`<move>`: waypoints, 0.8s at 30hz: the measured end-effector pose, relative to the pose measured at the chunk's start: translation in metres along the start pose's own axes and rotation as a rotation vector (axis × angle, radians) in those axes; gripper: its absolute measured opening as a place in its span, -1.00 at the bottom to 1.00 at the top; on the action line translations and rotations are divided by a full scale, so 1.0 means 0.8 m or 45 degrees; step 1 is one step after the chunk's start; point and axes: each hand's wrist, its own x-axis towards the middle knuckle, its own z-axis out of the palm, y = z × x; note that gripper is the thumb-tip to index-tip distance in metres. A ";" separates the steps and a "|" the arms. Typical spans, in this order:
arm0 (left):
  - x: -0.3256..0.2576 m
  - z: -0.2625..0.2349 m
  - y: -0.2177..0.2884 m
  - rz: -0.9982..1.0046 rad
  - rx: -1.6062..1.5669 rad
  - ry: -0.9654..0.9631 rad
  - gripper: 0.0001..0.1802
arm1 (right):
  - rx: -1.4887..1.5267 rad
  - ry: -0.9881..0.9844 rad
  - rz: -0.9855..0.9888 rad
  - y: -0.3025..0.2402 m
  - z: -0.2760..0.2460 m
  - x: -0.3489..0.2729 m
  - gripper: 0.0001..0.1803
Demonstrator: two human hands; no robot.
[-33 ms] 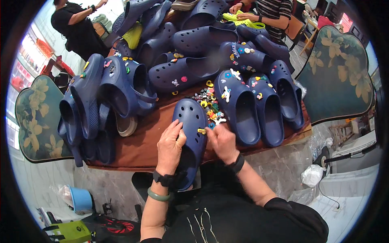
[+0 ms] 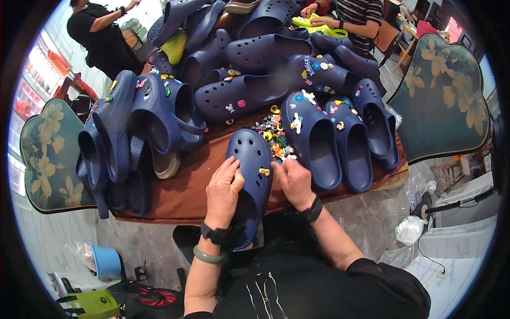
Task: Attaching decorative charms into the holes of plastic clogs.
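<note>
My left hand (image 2: 223, 187) is closed on a navy clog (image 2: 249, 154), its toe pointing away from me and its heel toward my body. The fingers lie over the left side of the upper and the thumb bends into the foot opening. One yellow charm (image 2: 264, 171) sits on the right side of that clog's upper. Just right of the clog, my right hand (image 2: 295, 183) is curled, thumb and forefinger close together; anything small between them is hidden. Beyond its fingertips lies a pile of small colourful charms (image 2: 274, 136) on the brown tablecloth (image 2: 186, 183).
Charm-covered navy clogs (image 2: 325, 154) stand to the right. More clogs (image 2: 154, 117) lean at the left, and a heap (image 2: 265, 50) fills the far side. Two flowered chair backs (image 2: 446, 95) flank the table. Two other people work beyond, one handling a lime-green clog (image 2: 324, 26).
My right hand has drawn slightly right, away from the yellow charm on the clog. My left hand and the clog stay in place.
</note>
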 end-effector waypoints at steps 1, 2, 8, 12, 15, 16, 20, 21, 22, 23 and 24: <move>0.000 0.000 0.001 0.008 -0.021 0.000 -0.65 | -0.064 -0.031 0.027 0.009 -0.001 0.010 -0.73; 0.000 0.001 0.001 0.010 -0.021 0.005 -0.65 | -0.214 -0.086 -0.041 0.014 0.000 0.018 -0.81; 0.003 0.007 -0.004 -0.014 -0.024 0.027 -0.66 | 0.387 -0.319 -0.128 0.007 -0.001 0.028 -0.73; 0.005 0.007 -0.004 0.046 0.002 0.012 -0.69 | 0.547 -0.312 -0.059 0.019 0.021 0.016 -0.69; 0.006 0.006 -0.007 0.069 0.011 0.018 -0.70 | 0.466 -0.128 -0.102 0.010 0.034 0.011 -0.73; 0.006 0.006 -0.008 0.088 0.025 0.029 -0.70 | 0.438 -0.087 -0.083 0.008 0.035 0.011 -0.79; 0.007 0.006 -0.010 0.131 0.056 0.034 -0.70 | 0.149 0.019 -0.188 0.000 0.044 0.014 -0.89; 0.007 0.005 -0.007 0.080 0.022 0.024 -0.70 | 0.147 0.021 -0.190 -0.001 0.043 0.012 -0.89; 0.008 0.004 -0.006 0.029 -0.012 0.014 -0.71 | 0.146 -0.019 -0.161 -0.003 0.040 0.007 -0.90; 0.008 0.003 -0.007 0.026 -0.012 0.023 -0.71 | 0.150 -0.064 -0.135 -0.006 0.037 0.001 -0.91; 0.008 0.002 -0.009 0.072 -0.020 0.030 -0.71 | 0.180 -0.047 -0.077 -0.008 0.033 -0.001 -0.90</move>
